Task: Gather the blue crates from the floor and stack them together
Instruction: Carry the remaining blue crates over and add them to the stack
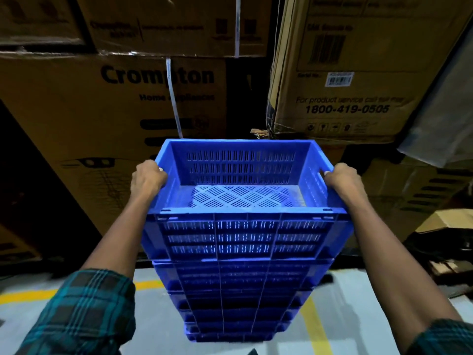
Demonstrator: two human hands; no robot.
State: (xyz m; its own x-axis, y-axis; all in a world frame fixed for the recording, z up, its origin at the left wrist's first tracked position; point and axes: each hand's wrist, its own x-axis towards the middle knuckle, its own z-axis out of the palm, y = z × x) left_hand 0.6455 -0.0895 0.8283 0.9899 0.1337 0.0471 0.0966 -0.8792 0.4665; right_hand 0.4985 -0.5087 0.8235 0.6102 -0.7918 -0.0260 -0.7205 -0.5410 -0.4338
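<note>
A blue slotted plastic crate sits on top of a stack of several blue crates standing on the grey floor in the middle of the view. The top crate is empty and level. My left hand grips its left rim, fingers curled over the edge. My right hand grips the handle opening on its right side. Both arms reach forward in green plaid sleeves.
Large cardboard boxes stand stacked close behind the crates, with another tall box at the upper right. Yellow lines mark the grey floor. Loose cardboard and dark clutter lie at the right.
</note>
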